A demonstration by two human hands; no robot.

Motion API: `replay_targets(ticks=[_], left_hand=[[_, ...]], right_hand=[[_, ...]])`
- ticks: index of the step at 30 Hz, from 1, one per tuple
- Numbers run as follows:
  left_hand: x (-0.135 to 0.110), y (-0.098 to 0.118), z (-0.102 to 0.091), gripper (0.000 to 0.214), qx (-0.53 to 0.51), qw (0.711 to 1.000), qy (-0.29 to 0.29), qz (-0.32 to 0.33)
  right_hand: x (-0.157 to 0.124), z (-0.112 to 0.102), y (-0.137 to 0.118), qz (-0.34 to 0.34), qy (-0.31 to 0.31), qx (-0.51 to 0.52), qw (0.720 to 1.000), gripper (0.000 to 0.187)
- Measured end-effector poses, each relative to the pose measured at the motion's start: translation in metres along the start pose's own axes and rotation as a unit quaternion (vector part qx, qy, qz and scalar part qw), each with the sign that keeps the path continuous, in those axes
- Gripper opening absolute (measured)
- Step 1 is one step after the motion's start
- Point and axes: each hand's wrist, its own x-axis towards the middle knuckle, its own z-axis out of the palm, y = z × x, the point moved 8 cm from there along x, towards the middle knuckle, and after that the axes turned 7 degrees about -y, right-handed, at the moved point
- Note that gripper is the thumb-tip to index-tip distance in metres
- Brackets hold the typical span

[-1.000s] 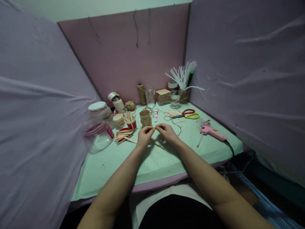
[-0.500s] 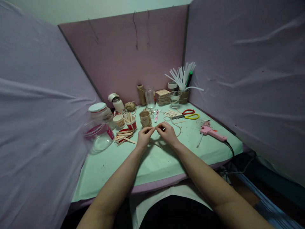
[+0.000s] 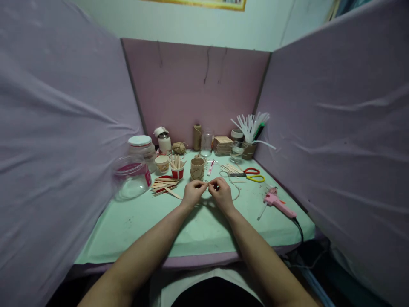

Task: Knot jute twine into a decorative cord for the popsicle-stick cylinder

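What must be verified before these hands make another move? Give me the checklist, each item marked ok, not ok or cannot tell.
1. Left hand and right hand both pinching the thin twine: ok, seemingly.
2. Twine secured where it is pinched: cannot tell; the fingers mostly cover it.
3. Brown cup upright just beyond the hands: ok.
4. Scissors lying clear of both hands: ok.
5. Loose wooden sticks tidied: not ok; they lie in a spread pile.
6. Pink glue gun cold: cannot tell; nothing visible shows its heat.
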Motion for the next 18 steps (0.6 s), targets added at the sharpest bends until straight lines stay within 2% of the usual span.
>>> replay_targets(ticks=[2,4,6,8,11,13,18], left_hand=[[0.001,-0.02,0.005,0.017,-0.129,0.986,-0.012,-0.1],[-0.001,-0.034,0.018,0.022,-0.253,0.948,-0.055,-0.185],[-0.004,-0.036,0.026,0.026,-0.317,0.918,-0.093,-0.221],[-0.005,-0.031,0.025,0.029,-0.313,0.923,-0.089,-0.205],[-0.004,-0.02,0.015,0.032,-0.228,0.963,-0.052,-0.138],[-0.003,-0.015,0.012,0.034,-0.177,0.978,-0.041,-0.103],[0.002,-0.014,0.015,0.03,-0.128,0.988,-0.059,-0.063]], right_hand=[[-0.001,0.002,-0.002,-0.008,0.0,0.0,1.0,0.008],[-0.002,0.005,-0.001,-0.01,-0.006,0.013,1.0,0.008],[-0.002,0.007,0.002,0.003,-0.013,0.032,0.999,0.009],[-0.002,0.008,0.008,0.028,-0.019,0.053,0.998,0.011],[-0.001,0.007,0.012,0.058,-0.027,0.074,0.995,0.015],[-0.001,0.004,0.011,0.059,-0.027,0.075,0.995,0.017],[0.0,-0.003,0.009,0.047,-0.009,0.035,0.998,0.018]])
